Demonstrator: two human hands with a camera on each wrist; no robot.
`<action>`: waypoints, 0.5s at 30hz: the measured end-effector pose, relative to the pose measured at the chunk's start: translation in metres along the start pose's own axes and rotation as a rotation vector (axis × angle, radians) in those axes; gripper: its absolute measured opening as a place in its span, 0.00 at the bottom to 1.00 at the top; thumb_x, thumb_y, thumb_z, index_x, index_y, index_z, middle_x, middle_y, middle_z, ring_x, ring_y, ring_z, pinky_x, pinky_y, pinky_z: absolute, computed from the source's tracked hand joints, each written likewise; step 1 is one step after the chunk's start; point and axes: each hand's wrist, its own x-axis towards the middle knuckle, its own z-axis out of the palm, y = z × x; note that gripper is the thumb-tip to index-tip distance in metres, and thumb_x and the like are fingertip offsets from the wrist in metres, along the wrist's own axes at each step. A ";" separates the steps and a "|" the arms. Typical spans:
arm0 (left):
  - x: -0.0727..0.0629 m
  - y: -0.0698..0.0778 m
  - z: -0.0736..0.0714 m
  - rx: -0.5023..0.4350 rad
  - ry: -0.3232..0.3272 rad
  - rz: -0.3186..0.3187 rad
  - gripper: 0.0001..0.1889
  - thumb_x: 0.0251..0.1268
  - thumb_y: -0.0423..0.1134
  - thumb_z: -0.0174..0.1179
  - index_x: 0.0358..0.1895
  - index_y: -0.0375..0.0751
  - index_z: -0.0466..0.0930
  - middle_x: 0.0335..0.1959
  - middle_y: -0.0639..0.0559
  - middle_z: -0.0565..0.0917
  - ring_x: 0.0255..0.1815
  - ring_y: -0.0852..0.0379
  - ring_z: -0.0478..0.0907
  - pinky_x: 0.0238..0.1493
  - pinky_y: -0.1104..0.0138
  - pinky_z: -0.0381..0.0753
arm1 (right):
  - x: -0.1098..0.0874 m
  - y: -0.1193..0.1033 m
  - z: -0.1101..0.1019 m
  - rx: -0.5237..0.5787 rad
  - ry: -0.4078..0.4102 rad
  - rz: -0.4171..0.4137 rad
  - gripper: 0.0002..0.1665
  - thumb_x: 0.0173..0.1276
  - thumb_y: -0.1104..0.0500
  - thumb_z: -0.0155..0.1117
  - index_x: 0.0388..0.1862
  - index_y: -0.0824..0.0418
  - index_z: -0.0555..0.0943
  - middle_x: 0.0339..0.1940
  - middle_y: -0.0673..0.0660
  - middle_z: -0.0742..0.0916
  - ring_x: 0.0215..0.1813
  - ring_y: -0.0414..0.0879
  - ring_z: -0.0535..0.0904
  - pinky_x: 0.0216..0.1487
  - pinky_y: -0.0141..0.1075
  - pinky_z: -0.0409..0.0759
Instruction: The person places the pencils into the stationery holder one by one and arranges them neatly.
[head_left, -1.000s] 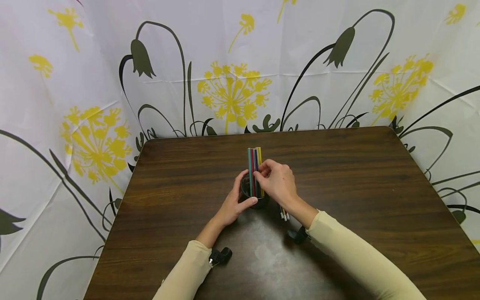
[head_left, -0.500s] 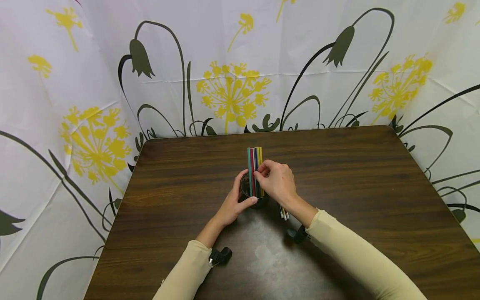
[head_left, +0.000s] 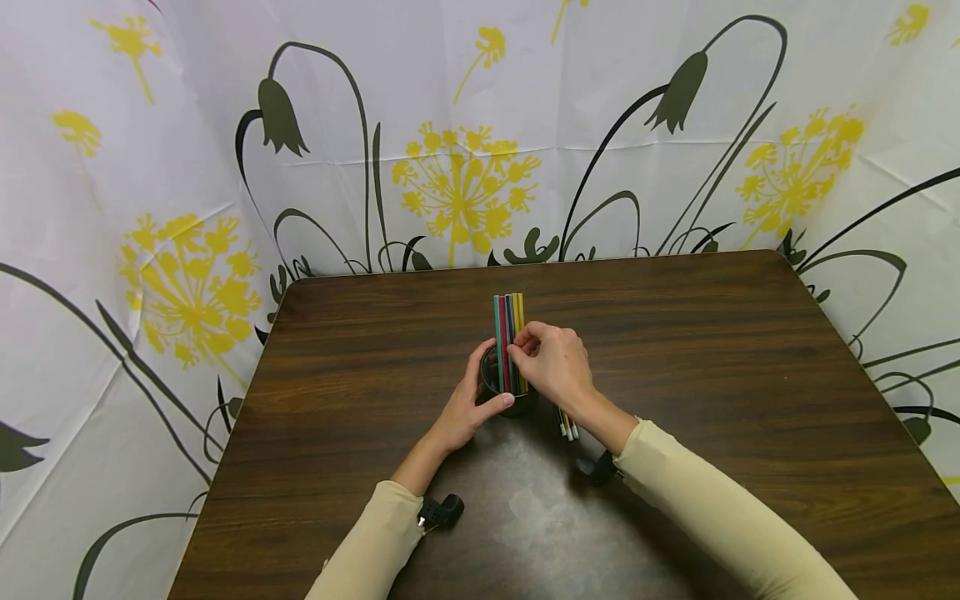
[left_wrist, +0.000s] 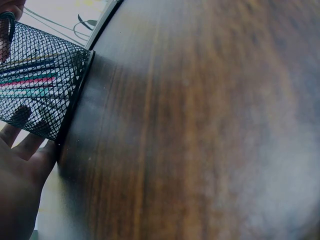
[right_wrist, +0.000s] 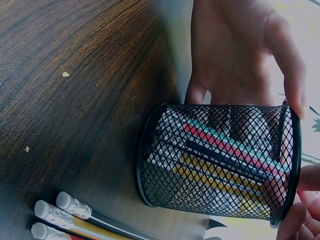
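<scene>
A black mesh pencil cup (right_wrist: 215, 165) stands upright on the table. Several pencils (head_left: 505, 333), among them teal, red, dark blue and yellow ones, stand in it and rise well above the rim. My left hand (head_left: 463, 410) grips the cup from the left, thumb on the near side of the rim; in the left wrist view, fingers (left_wrist: 27, 142) show against the mesh. With thumb and fingertips, my right hand (head_left: 557, 367) pinches pencils just over the rim on the right side. Some pencil shafts are hidden behind its fingers.
Several loose pencils (right_wrist: 90, 225) with white erasers lie on the table right of the cup, partly under my right wrist. The dark wood table (head_left: 360, 375) ends at a flower-printed curtain (head_left: 465, 83) behind. Black wrist cameras sit below both hands.
</scene>
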 end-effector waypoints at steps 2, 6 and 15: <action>0.000 0.000 0.000 -0.001 -0.001 -0.004 0.43 0.67 0.37 0.60 0.78 0.62 0.43 0.73 0.46 0.61 0.69 0.47 0.64 0.68 0.43 0.59 | 0.000 0.000 -0.001 0.021 -0.013 -0.011 0.07 0.59 0.57 0.73 0.25 0.53 0.83 0.20 0.44 0.83 0.22 0.36 0.78 0.22 0.34 0.75; 0.000 0.000 0.000 -0.008 -0.003 -0.007 0.43 0.67 0.37 0.59 0.78 0.60 0.43 0.72 0.47 0.61 0.69 0.48 0.63 0.69 0.44 0.58 | 0.000 0.002 -0.007 0.083 -0.017 -0.039 0.06 0.60 0.58 0.72 0.26 0.55 0.83 0.21 0.46 0.84 0.22 0.37 0.78 0.23 0.34 0.76; 0.000 0.007 -0.001 -0.017 -0.013 -0.004 0.44 0.67 0.33 0.59 0.79 0.50 0.41 0.74 0.42 0.58 0.70 0.45 0.62 0.69 0.45 0.59 | 0.011 0.031 -0.032 0.199 0.034 0.069 0.07 0.63 0.58 0.71 0.28 0.58 0.83 0.18 0.48 0.84 0.20 0.41 0.80 0.22 0.34 0.76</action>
